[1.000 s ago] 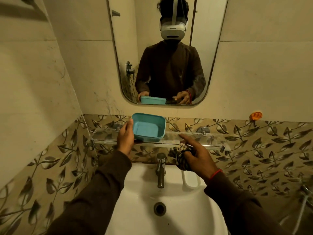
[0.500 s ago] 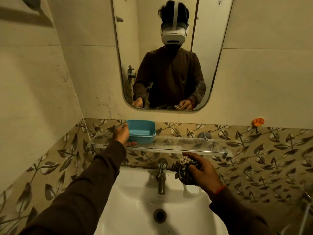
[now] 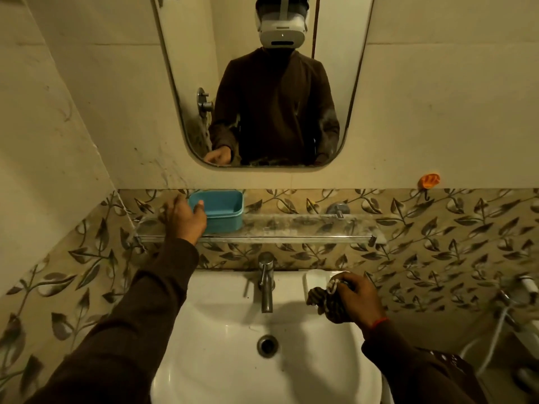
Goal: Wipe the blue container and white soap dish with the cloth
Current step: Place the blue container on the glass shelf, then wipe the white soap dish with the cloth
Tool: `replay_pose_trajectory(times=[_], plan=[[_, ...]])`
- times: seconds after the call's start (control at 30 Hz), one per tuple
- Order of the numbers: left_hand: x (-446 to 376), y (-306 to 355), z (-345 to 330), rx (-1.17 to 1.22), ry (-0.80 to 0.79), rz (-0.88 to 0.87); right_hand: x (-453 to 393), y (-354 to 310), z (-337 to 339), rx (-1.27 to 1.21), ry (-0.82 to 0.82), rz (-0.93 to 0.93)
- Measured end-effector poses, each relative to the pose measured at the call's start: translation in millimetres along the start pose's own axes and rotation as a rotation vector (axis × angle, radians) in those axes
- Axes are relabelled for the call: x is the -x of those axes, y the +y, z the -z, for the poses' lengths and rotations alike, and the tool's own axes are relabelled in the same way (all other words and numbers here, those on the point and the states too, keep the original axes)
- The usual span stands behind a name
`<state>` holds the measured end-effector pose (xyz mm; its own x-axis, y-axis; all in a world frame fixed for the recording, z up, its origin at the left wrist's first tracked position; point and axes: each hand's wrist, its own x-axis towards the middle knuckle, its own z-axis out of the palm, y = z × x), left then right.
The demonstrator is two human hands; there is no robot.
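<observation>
The blue container (image 3: 223, 209) stands upright at the left end of the glass shelf (image 3: 291, 228). My left hand (image 3: 185, 217) rests against its left side, thumb on the rim; whether it still grips it is unclear. My right hand (image 3: 357, 300) is closed on a bunched striped cloth (image 3: 326, 300) at the right back corner of the sink. The cloth lies over the white soap dish (image 3: 316, 279), of which only the far left part shows.
A white sink (image 3: 227, 360) with a chrome tap (image 3: 266, 282) and a drain (image 3: 267, 345) lies below the shelf. A mirror (image 3: 262, 83) hangs above. An orange hook (image 3: 429, 180) is on the right wall, a hose fitting (image 3: 513, 301) at far right.
The blue container went from tilted in my left hand to standing flat on the shelf's left end. My right hand with the cloth dropped from the shelf down onto the soap dish.
</observation>
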<state>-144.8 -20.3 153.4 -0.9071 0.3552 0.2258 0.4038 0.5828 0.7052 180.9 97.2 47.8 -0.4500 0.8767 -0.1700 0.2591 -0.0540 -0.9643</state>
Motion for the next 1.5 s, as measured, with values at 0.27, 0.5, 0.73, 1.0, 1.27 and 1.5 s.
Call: replay_pose_trajectory(times=[0.27, 0.5, 0.73, 1.0, 1.27, 1.5], plan=[[136, 26, -68, 0.134, 0.044, -0.908, -10, 38, 31, -0.101, 0.293, -0.163], [187, 5, -183, 0.231, -0.601, -0.319, -40, 60, 34, -0.114, 0.282, -0.254], [184, -7, -269, 0.049, -0.708, 0.214, -51, 88, 27, -0.295, 0.224, -0.316], [180, -8, -288, 0.035, -0.634, 0.125, -49, 79, 36, -0.46, 0.067, -0.255], [201, 11, -221, 1.073, -0.848, 0.654, -47, 25, 23, -0.069, -0.197, 0.083], [180, 12, -163, 1.414, -1.015, 0.692, -10, -30, 15, 0.326, -0.502, 0.325]])
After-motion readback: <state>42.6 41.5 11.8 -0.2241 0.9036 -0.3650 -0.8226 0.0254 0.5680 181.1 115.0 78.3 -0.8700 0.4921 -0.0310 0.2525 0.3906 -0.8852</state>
